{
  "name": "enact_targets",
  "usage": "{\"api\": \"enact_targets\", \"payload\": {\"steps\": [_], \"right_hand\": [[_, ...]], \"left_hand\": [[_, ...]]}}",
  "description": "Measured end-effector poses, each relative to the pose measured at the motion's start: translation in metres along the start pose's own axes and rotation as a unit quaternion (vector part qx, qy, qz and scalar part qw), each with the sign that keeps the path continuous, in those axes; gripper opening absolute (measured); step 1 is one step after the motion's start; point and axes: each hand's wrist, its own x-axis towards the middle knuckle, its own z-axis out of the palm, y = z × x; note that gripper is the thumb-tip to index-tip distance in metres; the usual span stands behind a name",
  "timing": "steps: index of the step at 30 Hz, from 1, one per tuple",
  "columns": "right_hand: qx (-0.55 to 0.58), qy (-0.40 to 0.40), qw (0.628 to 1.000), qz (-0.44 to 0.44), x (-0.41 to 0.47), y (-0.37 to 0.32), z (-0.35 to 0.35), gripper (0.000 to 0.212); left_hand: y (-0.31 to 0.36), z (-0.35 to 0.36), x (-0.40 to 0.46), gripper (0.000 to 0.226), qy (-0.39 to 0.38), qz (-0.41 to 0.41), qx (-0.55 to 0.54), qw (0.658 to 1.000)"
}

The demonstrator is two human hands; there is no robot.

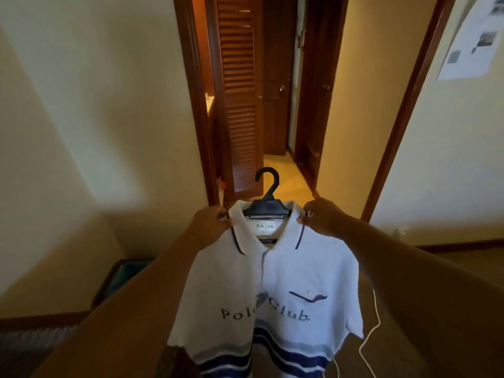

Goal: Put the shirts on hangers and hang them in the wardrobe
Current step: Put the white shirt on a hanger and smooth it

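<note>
A white polo shirt (294,279) with navy stripes and "Polo Club" lettering hangs on a black plastic hanger (267,205), held up in front of me. The hanger's hook sticks up above the collar. My left hand (210,222) pinches the shirt's left shoulder at the collar edge. At the other shoulder, my right hand (324,216) grips the fabric the same way. Ahead, a brown louvred wardrobe door (240,99) stands open in a narrow passage.
Cream walls flank a wood-framed doorway (196,105) straight ahead, with more dark wooden doors (316,85) beyond. Papers (474,39) hang on the right wall. A white cable (373,331) trails on the floor at the right. A wooden-edged piece of furniture (114,276) sits low at the left.
</note>
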Motion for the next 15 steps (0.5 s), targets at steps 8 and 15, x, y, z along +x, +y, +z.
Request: {"api": "enact_targets", "payload": {"steps": [8, 15], "right_hand": [[0.025, -0.038, 0.998, 0.033, 0.14, 0.086, 0.002, 0.037], [0.062, -0.045, 0.994, 0.082, 0.243, 0.152, 0.006, 0.025]], "left_hand": [[0.004, 0.069, 0.143, 0.021, -0.031, -0.043, 0.001, 0.999], [0.002, 0.134, 0.263, 0.021, -0.056, -0.041, -0.038, 0.997]]}}
